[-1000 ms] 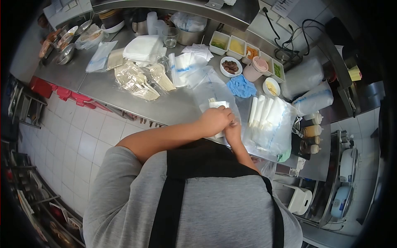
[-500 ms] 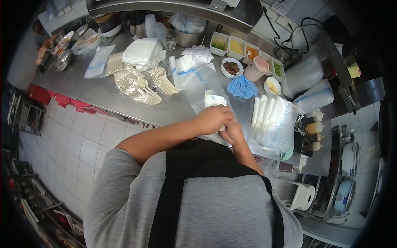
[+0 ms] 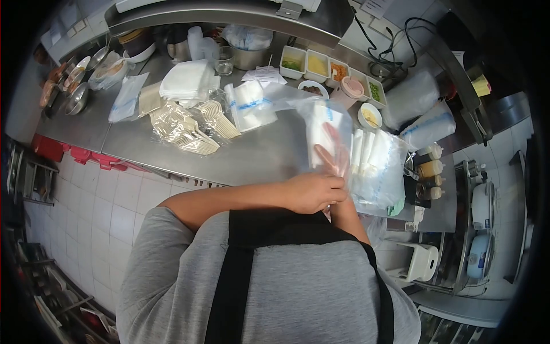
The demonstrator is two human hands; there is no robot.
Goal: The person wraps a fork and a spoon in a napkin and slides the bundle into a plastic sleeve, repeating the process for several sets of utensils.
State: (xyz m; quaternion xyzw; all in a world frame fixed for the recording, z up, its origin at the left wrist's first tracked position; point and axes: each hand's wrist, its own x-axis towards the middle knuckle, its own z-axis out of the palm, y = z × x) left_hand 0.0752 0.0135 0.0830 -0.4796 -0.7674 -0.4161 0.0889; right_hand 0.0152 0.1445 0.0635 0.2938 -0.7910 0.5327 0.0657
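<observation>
A clear plastic bag (image 3: 345,117) with a white folded napkin (image 3: 315,127) in it is raised in front of me, blurred by motion. My right hand (image 3: 337,156) shows through the film, its fingers stretched apart beside the napkin. My left hand (image 3: 314,192) is closed at the right wrist, fingertips pinching the bag's lower edge. Just to the right lies another clear bag (image 3: 385,186) with several rolled white napkins (image 3: 366,152). Left of the hands are wooden forks (image 3: 219,117), more cutlery in clear film (image 3: 180,129) and a stack of white napkins (image 3: 186,80).
Along the back stand tubs of chopped food (image 3: 317,66), a pink-lidded cup (image 3: 350,89) and a small white bowl (image 3: 369,116). Sauce bottles (image 3: 432,169) line the right end. A steel shelf (image 3: 229,26) overhangs the counter (image 3: 246,157). Metal bowls (image 3: 77,100) sit far left.
The bag with the napkin has come up off the counter and to the right. My right hand now shows through its film with fingers spread; my left hand has moved to the right wrist.
</observation>
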